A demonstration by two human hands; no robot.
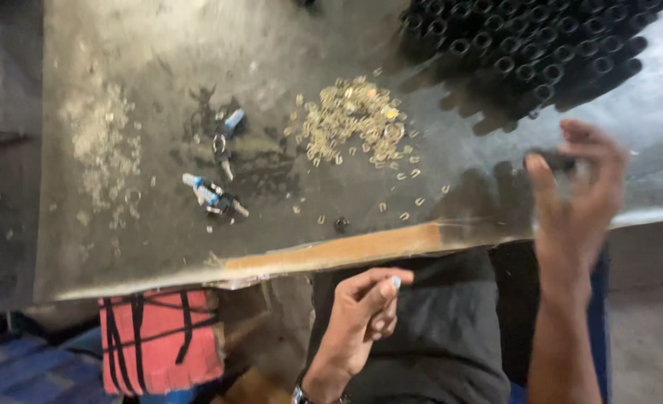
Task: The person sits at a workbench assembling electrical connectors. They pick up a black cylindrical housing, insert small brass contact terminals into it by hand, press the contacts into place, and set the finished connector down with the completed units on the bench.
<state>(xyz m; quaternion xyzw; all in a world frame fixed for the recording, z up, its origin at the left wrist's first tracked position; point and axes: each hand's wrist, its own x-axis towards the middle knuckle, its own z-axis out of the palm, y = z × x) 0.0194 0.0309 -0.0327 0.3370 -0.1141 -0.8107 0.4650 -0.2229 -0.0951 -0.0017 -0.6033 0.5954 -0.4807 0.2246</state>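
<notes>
The person's right hand (pixel 575 183) is raised over the right edge of the desk (pixel 159 45), its fingers (pixel 545 183) pinched on a small dark piece (pixel 552 159). Motion blur hides what that piece is; it may be one of the black tubes. The left hand (pixel 361 318) hangs below the desk's front edge, over the person's dark-clothed lap. Its fingers are curled loosely inward with the thumb across them, and whether anything sits inside them cannot be told.

A heap of small brass-coloured rings (pixel 354 120) lies near the middle of the desk, with stray rings scattered toward the front edge. A block of upright black tubes (pixel 530 41) stands at the far right corner, open ends up. Left of the rings lie two small fittings with pale blue tips (pixel 215 194), one just behind the other. Further left, a scatter of clear, pale rings (pixel 107 150) spreads over the grey surface. A red bag with black straps (pixel 159 340) sits below the desk's front left edge.
</notes>
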